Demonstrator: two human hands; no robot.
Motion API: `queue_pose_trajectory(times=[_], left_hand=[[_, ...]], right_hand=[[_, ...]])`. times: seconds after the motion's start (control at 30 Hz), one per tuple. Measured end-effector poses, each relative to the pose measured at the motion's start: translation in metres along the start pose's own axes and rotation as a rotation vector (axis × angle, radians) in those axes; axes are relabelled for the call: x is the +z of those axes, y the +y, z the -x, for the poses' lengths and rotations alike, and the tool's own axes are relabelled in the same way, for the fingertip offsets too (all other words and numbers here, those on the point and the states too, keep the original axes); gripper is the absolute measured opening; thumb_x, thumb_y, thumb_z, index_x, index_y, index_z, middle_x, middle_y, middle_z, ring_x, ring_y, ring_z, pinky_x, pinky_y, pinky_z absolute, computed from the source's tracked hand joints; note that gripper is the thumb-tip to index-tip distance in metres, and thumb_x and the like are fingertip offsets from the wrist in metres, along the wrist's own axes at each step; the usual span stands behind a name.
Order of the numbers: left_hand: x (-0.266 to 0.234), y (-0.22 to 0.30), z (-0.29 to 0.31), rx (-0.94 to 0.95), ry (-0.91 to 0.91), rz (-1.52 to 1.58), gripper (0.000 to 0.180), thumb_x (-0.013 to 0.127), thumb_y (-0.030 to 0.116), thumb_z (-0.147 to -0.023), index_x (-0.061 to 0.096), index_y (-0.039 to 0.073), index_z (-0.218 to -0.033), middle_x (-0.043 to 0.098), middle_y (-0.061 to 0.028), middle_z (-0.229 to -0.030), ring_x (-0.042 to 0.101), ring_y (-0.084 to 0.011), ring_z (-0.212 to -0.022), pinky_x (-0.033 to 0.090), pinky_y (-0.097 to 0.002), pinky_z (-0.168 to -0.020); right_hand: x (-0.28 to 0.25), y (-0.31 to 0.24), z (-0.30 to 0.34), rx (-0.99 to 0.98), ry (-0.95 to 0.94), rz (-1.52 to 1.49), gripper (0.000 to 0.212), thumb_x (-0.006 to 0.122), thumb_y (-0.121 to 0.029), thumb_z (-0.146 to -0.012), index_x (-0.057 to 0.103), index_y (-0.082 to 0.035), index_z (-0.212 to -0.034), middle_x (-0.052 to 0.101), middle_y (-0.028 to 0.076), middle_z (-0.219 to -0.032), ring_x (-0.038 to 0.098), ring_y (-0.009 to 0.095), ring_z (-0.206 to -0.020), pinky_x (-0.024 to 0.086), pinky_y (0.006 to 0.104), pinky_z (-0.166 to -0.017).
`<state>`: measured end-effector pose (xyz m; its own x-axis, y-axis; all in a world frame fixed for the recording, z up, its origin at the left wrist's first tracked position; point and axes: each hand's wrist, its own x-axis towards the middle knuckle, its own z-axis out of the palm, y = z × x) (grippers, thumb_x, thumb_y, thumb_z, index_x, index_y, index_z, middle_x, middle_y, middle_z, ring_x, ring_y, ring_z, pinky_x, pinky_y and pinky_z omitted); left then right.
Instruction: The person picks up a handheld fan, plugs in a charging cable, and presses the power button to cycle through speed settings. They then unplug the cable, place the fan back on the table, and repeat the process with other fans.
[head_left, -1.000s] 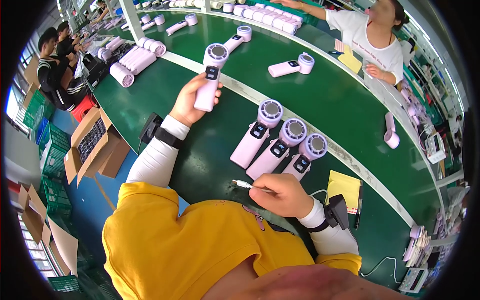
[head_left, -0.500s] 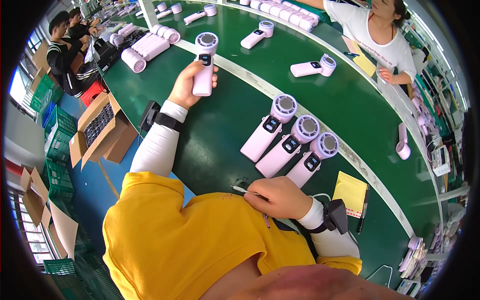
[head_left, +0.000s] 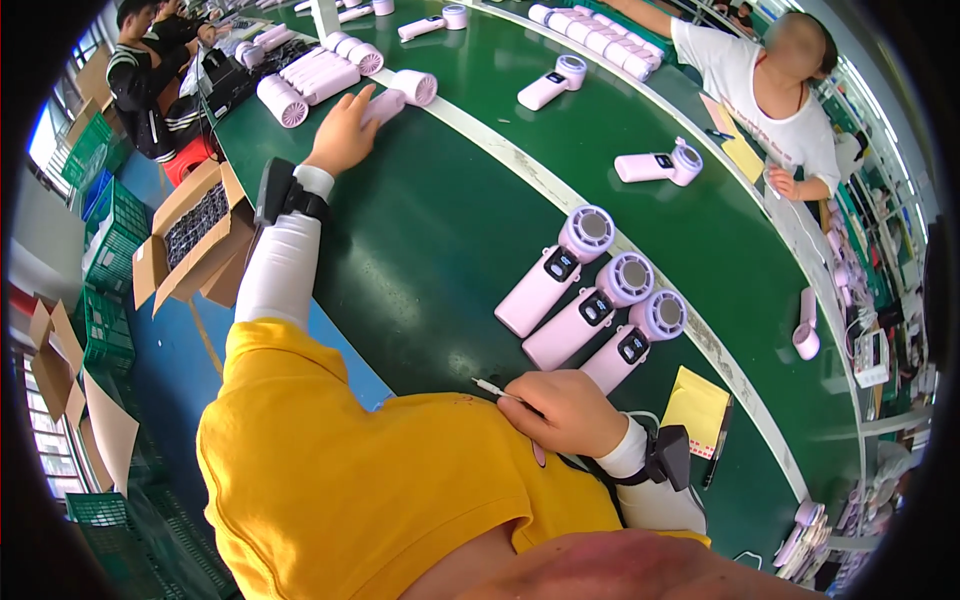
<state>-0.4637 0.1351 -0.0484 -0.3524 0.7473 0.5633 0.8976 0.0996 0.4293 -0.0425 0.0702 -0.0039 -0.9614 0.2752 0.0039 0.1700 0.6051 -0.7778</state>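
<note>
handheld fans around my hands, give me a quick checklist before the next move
1. Left hand touching the handle of the pale fan: ok.
2. That fan fully released: cannot tell, fingers cover part of it.
3. White cable in the right hand: ok, tip sticking out.
4. Cable tip plugged into a fan: not ok, it is free.
5. Three near fans with displays lit: ok.
6. Yellow pad apart from the right hand: ok.

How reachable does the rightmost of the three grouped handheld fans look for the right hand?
Probably yes: the right hand is right by the handle end of that handheld fan, with nothing visible between them. The white cable it holds could hamper its grip, though.
</note>
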Motion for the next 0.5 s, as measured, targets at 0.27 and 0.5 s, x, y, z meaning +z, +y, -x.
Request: queue_pose_trajectory(times=[0.27, 0.5], left_hand=[[-0.011, -0.074, -0.03, -0.064, 0.015, -0.58, 0.032, 0.054, 0.018, -0.077, 0.047, 0.002, -0.105, 0.053, -0.0207, -0.098, 0.052, -0.0381, -0.087, 0.042, -0.0427, -0.077], [-0.019, -0.044, -0.006, 0.01, 0.143, -0.278, 0.031, 0.054, 0.014, -0.078, 0.047, 0.002, -0.105, 0.054, -0.0206, -0.094, 0.054, -0.0356, -0.086, 0.043, -0.0414, -0.075]], right_hand=[[0.004, -0.003, -0.005, -0.091, 0.093, 0.12, 0.009, 0.056, -0.011, -0.077, 0.054, -0.003, -0.073, 0.049, 0.008, -0.055, 0.051, 0.026, -0.051, 0.037, 0.0335, -0.045], [0.004, -0.002, -0.008, -0.122, 0.256, 0.12, 0.009, 0.058, -0.01, -0.075, 0.054, -0.004, -0.071, 0.049, 0.009, -0.055, 0.048, 0.027, -0.048, 0.035, 0.0342, -0.043]])
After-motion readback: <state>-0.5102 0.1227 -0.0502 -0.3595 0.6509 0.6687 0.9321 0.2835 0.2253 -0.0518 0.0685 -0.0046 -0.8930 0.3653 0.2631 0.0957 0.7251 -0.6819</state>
